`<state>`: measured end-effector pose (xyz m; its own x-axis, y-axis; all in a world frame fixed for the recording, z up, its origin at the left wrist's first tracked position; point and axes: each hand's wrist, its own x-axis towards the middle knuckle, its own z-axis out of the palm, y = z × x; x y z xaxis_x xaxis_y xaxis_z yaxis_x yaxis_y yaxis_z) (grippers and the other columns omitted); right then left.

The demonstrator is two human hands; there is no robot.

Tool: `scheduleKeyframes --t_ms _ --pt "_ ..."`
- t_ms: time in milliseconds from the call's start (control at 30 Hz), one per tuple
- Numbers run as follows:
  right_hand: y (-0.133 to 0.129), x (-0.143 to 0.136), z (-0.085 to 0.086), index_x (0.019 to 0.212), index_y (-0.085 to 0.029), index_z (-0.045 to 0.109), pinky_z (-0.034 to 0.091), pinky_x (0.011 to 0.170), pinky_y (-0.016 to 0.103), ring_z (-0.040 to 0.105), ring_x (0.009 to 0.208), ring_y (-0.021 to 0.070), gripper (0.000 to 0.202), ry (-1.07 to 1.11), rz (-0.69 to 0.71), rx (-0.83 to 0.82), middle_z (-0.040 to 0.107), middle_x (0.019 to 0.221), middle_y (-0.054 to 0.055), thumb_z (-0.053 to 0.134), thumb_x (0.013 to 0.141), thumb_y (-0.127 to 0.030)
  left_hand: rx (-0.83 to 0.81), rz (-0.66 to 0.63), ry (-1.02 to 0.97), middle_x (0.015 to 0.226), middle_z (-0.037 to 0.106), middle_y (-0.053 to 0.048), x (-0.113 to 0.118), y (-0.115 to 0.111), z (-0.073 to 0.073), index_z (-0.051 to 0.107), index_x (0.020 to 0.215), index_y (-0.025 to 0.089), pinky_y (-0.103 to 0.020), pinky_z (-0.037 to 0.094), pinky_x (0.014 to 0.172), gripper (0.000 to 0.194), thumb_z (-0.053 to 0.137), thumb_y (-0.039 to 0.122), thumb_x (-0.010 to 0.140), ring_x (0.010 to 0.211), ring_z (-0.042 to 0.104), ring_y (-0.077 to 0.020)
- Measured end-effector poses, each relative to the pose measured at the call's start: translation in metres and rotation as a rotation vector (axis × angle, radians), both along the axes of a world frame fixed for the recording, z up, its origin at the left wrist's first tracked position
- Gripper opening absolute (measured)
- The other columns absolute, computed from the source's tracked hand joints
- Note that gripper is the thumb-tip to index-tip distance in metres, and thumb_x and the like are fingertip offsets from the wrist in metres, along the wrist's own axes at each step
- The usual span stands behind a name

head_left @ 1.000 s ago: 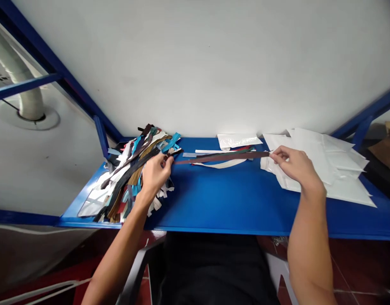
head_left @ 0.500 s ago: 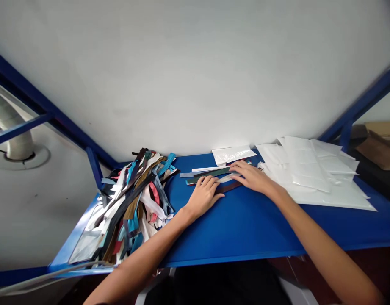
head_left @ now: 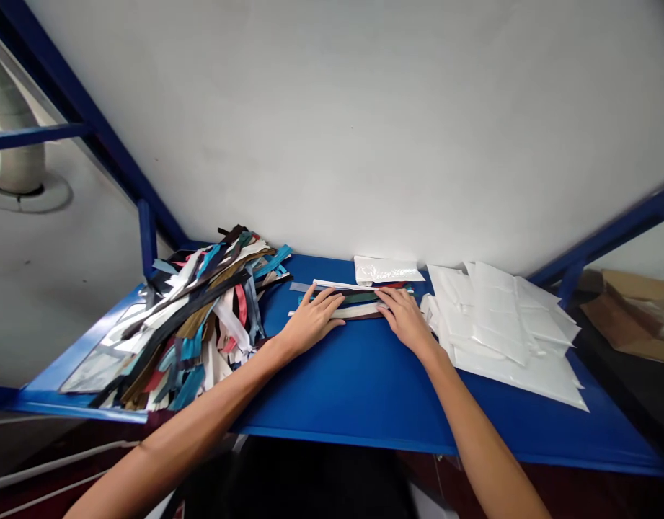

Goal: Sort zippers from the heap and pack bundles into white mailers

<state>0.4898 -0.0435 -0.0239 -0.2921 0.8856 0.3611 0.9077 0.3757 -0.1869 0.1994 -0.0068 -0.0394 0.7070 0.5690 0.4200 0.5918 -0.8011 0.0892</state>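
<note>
Apparently, the left hand [head_left: 308, 322] and right hand [head_left: 408, 321] are resting open, fingers apart, on the strips [head_left: 357, 311] at twelve o'clock; uneven pressing (layers are overlapping) is risking skewed edges.

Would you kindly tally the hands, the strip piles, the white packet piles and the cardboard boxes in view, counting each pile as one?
Hands: 2 (left hand, right hand)
Strip piles: 2 (large heap, small row under the hands)
White packet piles: 1
Cardboard boxes: 1
Total: 6
</note>
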Motion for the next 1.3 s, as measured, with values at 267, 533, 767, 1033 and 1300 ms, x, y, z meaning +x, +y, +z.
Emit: scheduleKeyframes --t_ms 267,533,767,1033,1300 --pt "0.0 -0.007 0.003 0.121 -0.021 0.078 0.048 0.084 0.044 0.059 0.098 0.0303 0.035 -0.153 0.063 0.073 0.071 0.108 0.013 0.046 0.108 -0.014 -0.015 -0.084 0.049 0.134 0.075 -0.01 0.002 -0.012 0.004 0.059 0.147 0.019 -0.05 0.038 0.128 0.047 0.039 0.006 0.106 0.13 0.067 -0.0234" --pt "-0.004 -0.007 0.008 0.107 -0.02 0.07 0.044 0.095 0.048 0.061 0.113 0.0327 0.021 -0.109 0.036 0.058 0.075 0.124 0.012 0.054 0.1 -0.009 0.074 0.042 0.026 0.164 0.053 -0.018 0.006 -0.01 -0.004 0.061 0.145 0.013 -0.058 0.036 0.13 0.041 0.046 0.031 0.112 0.156 0.046 -0.0341" --pt "-0.007 -0.013 0.011 0.116 -0.02 0.076 0.047 0.095 0.05 0.065 0.106 0.0334 0.038 -0.13 0.073 0.033 0.079 0.106 0.013 0.044 0.102 -0.005 0.019 -0.055 0.045 0.166 0.053 -0.013 0.004 -0.004 -0.012 0.061 0.15 0.018 -0.06 0.031 0.132 0.044 0.037 0.026 0.114 0.157 0.046 -0.03" --pt "-0.012 -0.012 0.014 0.127 -0.019 0.075 0.052 0.095 0.053 0.065 0.109 0.0338 0.048 -0.112 0.174 0.042 0.077 0.11 0.014 0.042 0.099 0.0 -0.004 0.064 0.025 0.165 0.051 -0.018 0.002 -0.001 -0.021 0.061 0.149 0.018 -0.062 0.037 0.128 0.048 0.04 0.043 0.114 0.157 0.044 -0.0364" --pt "-0.017 -0.003 0.018 0.115 -0.026 0.079 0.056 0.098 0.055 0.063 0.107 0.0312 0.051 0.054 0.226 -0.161 0.069 0.11 0.01 0.041 0.093 0.0 -0.047 0.008 -0.005 0.169 0.047 -0.017 -0.003 0.001 -0.008 0.051 0.158 0.021 -0.065 0.032 0.131 0.052 0.044 0.046 0.113 0.161 0.039 -0.037"
